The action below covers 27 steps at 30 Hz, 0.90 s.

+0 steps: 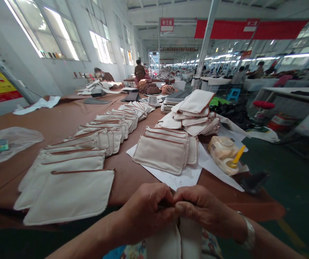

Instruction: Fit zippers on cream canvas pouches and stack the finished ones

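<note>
Close to my body, at the table's front edge, both hands meet at the top of a cream fabric pouch piece (164,241) with brown edging. My left hand (150,205) pinches it with thumb and bent fingers. Opposite, my right hand (201,207) grips the same edge, its thumb touching the left fingers. The exact spot between the fingertips is hidden. Beyond my hands, a small stack of cream pouch pieces (160,153) lies on white paper (181,180). To the left runs a long overlapping row of similar pieces (76,194).
A brown-covered table (124,172) extends ahead. At right stand a heap of cream pieces (195,102) and a glue-stained plastic container (222,145) beside a yellow-handled tool (238,156). A plastic bag (22,138) lies far left. Another person (139,70) stands further back.
</note>
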### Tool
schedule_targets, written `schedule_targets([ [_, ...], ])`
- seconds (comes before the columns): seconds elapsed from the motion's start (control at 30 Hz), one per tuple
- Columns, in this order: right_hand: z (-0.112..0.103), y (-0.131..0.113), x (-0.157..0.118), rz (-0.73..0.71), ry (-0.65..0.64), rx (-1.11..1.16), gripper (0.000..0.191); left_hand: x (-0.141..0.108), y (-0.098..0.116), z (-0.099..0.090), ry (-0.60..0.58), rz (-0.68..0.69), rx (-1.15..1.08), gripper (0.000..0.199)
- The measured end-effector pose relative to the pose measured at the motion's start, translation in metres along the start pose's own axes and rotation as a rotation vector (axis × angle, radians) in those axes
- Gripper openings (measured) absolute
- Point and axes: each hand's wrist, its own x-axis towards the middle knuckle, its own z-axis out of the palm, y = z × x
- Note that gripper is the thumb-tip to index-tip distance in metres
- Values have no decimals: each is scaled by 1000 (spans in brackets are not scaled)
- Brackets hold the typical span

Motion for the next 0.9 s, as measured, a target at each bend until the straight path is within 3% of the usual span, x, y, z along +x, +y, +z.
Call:
schedule_targets([
  [0.2, 1, 10, -1, 78, 78, 215, 40, -3, -7, -12, 16, -53, -59, 34],
  [0.37, 2, 18, 0, 103, 78, 338, 37, -5, -6, -12, 66, 177, 0, 6],
  [0.47, 4, 19, 0, 105, 74, 379, 35, -3, -5, -9, 42, 285, 29, 11],
  [0.63, 7, 21, 0, 140, 103, 499, 31, -3, -12, -9, 0, 312, 64, 13],
  [0.77, 10, 22, 1, 186, 126, 603, 29, -6, -13, -11, -66, 223, -48, 7],
  [0.9, 10, 19, 1, 202, 145, 657, 29, -4, -6, -13, -65, -71, -382, 18],
])
